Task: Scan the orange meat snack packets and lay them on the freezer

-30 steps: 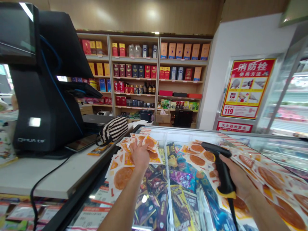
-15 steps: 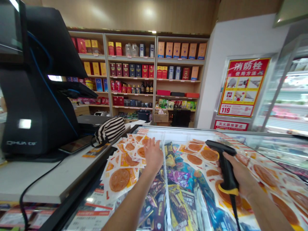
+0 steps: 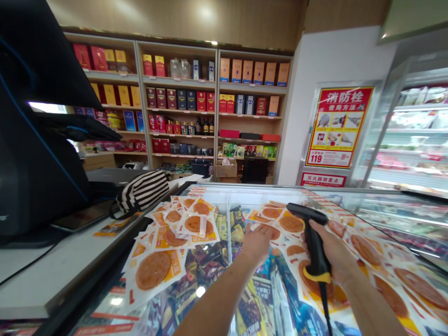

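Note:
My right hand (image 3: 327,242) is wrapped round the grip of a black and yellow barcode scanner (image 3: 315,240), its head pointing left and its cable hanging down. My left hand (image 3: 258,242) is over the glass freezer top, its fingers stretched over the near edge of a flat packet with a round brown patty (image 3: 272,231). Whether the fingertips pinch the packet is not clear. More patty packets (image 3: 366,249) are spread under and to the right of the scanner. A separate heap of such packets (image 3: 154,270) lies on the left of the glass.
Colourful ice-cream wrappers (image 3: 206,275) show through the glass, on both sides of a white divider (image 3: 229,224). At left are a dark till screen (image 3: 42,51), a striped pouch (image 3: 145,191) and a phone (image 3: 82,217) on the counter. Shelves of boxes (image 3: 182,81) stand behind.
My left hand has moved right, from the left heap across the divider to the right-hand packets. A packet now lies atop the left heap where the hand was. The view has shifted right.

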`<action>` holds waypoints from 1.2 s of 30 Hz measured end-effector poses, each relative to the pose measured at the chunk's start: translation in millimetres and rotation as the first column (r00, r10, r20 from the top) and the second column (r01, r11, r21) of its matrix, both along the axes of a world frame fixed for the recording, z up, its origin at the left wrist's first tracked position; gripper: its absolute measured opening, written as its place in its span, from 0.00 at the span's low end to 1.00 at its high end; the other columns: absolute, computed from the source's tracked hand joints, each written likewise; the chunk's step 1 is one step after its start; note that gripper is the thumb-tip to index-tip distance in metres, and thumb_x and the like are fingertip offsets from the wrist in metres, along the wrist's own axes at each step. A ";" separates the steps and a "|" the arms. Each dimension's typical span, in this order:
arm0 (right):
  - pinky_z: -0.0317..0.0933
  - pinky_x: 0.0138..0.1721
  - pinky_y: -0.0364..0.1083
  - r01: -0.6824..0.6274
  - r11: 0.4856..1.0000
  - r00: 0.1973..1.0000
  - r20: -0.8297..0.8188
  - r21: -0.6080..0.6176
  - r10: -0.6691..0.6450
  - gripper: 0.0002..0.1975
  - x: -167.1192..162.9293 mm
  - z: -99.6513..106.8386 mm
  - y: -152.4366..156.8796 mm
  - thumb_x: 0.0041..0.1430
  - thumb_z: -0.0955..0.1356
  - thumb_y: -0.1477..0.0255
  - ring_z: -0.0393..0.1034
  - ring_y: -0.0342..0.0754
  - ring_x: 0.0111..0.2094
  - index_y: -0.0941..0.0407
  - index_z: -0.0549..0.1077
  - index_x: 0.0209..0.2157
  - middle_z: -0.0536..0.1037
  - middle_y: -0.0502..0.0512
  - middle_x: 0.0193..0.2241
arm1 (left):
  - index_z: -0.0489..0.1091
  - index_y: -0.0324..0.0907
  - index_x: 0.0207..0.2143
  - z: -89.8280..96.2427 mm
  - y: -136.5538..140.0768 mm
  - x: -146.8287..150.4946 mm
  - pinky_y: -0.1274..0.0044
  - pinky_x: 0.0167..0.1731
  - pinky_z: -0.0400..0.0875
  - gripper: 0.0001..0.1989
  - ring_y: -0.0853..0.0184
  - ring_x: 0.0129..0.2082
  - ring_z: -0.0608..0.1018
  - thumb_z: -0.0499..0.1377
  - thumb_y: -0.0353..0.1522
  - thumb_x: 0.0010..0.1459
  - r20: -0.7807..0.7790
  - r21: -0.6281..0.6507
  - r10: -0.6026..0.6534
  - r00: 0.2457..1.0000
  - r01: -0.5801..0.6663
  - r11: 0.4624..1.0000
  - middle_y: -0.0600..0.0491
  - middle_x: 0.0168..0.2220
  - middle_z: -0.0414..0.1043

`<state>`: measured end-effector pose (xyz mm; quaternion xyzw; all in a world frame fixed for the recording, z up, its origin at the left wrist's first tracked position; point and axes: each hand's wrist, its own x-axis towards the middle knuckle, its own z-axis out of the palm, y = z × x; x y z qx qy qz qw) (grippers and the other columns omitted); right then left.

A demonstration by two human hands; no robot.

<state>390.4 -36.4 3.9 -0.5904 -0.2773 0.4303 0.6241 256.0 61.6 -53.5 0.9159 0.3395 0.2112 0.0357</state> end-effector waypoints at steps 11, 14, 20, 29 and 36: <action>0.56 0.12 0.41 -0.090 0.996 0.996 -0.021 -0.007 0.089 0.14 -15.6 -2.7 -0.4 0.44 0.64 0.60 0.61 0.41 0.11 0.58 0.65 0.22 0.68 0.49 0.11 | 0.66 0.42 0.32 6.4 3.6 -61.8 0.70 0.40 0.60 0.14 0.64 0.32 0.73 0.43 0.25 0.51 -0.087 -0.004 0.248 0.965 -0.249 0.969 0.48 0.29 0.72; 0.56 0.12 0.40 -0.116 0.993 0.993 -0.012 -0.004 0.116 0.14 -23.3 -2.8 -0.2 0.44 0.64 0.61 0.61 0.41 0.12 0.59 0.65 0.21 0.68 0.50 0.11 | 0.65 0.41 0.35 13.4 3.0 -75.9 0.72 0.32 0.64 0.15 0.62 0.32 0.73 0.40 0.30 0.54 -0.018 -0.055 0.306 0.952 -0.306 0.950 0.47 0.31 0.71; 0.58 0.15 0.40 -0.172 0.980 0.983 -0.041 0.097 0.177 0.12 -32.1 -7.2 1.6 0.45 0.65 0.63 0.62 0.41 0.14 0.58 0.65 0.23 0.69 0.49 0.14 | 0.58 0.43 0.45 12.3 -13.9 -57.4 0.70 0.42 0.59 0.28 0.59 0.45 0.65 0.53 0.47 0.43 0.071 -0.124 0.210 0.975 -0.200 0.972 0.46 0.46 0.62; 0.58 0.16 0.39 -0.190 0.981 0.981 -0.020 0.046 0.191 0.15 -32.7 -10.3 0.5 0.44 0.65 0.59 0.63 0.40 0.16 0.58 0.64 0.21 0.67 0.48 0.11 | 0.62 0.30 0.41 7.3 -14.0 -34.3 0.70 0.36 0.64 0.17 0.57 0.41 0.68 0.44 0.22 0.49 -0.182 0.015 0.284 0.941 -0.287 0.958 0.35 0.39 0.65; 0.59 0.16 0.39 -0.202 0.978 0.978 -0.037 0.050 0.204 0.14 -39.6 -8.7 -0.5 0.44 0.65 0.61 0.63 0.40 0.15 0.58 0.66 0.25 0.68 0.48 0.12 | 0.62 0.35 0.41 -5.6 -9.9 -51.5 0.73 0.30 0.66 0.15 0.59 0.41 0.67 0.45 0.23 0.50 -0.164 0.130 0.239 0.957 -0.219 0.967 0.40 0.38 0.66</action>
